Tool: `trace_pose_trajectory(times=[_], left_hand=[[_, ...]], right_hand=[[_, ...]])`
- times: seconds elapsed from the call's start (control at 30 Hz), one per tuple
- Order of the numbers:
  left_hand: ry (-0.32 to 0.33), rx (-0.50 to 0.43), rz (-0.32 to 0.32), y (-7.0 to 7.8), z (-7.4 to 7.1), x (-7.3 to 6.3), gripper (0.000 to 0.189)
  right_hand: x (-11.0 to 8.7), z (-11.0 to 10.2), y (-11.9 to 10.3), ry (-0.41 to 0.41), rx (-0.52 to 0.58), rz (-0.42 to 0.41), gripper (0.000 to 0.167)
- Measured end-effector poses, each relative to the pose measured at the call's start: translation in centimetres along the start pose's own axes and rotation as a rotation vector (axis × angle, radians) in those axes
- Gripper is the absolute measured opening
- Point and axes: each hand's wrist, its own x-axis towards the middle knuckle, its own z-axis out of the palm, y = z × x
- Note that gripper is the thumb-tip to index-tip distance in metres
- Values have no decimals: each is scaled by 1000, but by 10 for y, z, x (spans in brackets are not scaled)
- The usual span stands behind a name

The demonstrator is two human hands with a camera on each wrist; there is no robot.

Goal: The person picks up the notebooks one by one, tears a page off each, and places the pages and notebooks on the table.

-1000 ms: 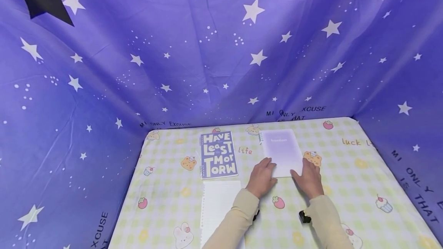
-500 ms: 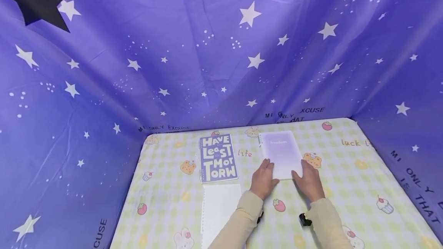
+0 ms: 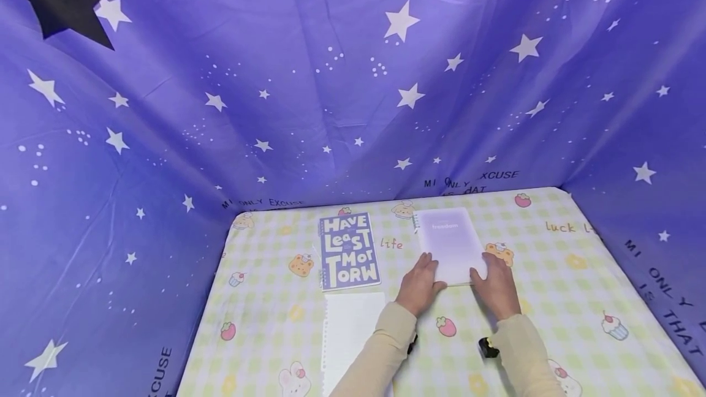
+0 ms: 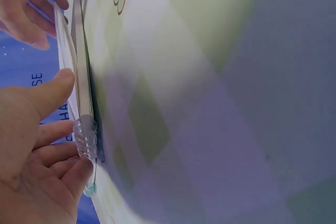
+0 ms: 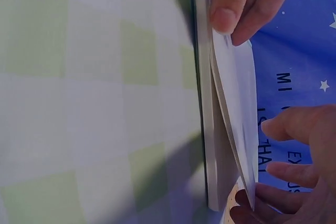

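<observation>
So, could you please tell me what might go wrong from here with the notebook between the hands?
The raised cover of the notebook could slip off the right hand and flop shut. The left hand has its thumb on that cover near the coil, so it might crease there. The left sleeve overlaps the paper in the head view and could brush it aside.

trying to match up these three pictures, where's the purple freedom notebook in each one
Head: the freedom notebook lies right of centre, in the lower half.
Left wrist: the freedom notebook stands along the left side, seen edge-on.
Right wrist: the freedom notebook is right of centre, edge-on.
Shared landmark: the blue backdrop with black lettering.
</observation>
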Motion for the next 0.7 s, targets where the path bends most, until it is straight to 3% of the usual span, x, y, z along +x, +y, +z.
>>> trace_pose_trajectory(times=[0.27, 0.7], left_hand=[[-19, 169, 7, 7, 4, 1, 57], [-60, 110, -2, 11, -3, -2, 53]], right_hand=[[1, -1, 3, -69, -7, 31, 61], [-1, -1, 2, -49, 0, 38, 57]])
